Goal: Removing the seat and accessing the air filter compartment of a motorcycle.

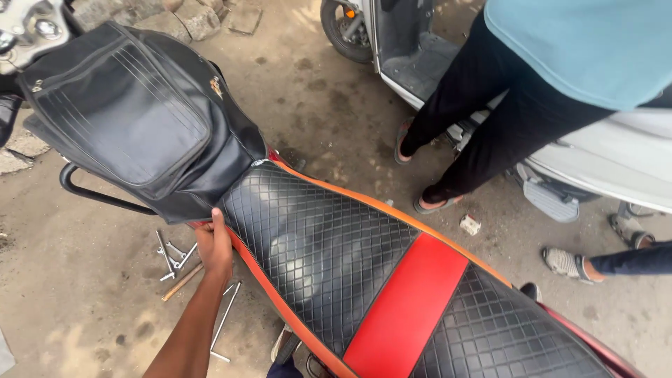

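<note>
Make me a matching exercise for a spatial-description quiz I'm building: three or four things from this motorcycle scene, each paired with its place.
Things:
1. person's left hand
2. black leather tank bag
3. metal spanners
4. red band across the quilted black seat

Places:
A. on the dusty ground, left of the seat
B. at the seat's front left edge
C. between two quilted black sections
D. ahead of the seat, on the tank

Pairs: 1-B, 2-D, 3-A, 4-C

Left hand point(215, 246) – fingertips hidden under the seat point(329, 259) edge, grip undeterminable. Right hand out of frame. Seat rear cut off by lower edge. Bystander point(532, 84) cropped above the waist; white scooter point(616, 154) only partly visible. Tools point(171, 257) on the ground too small to identify.
</note>
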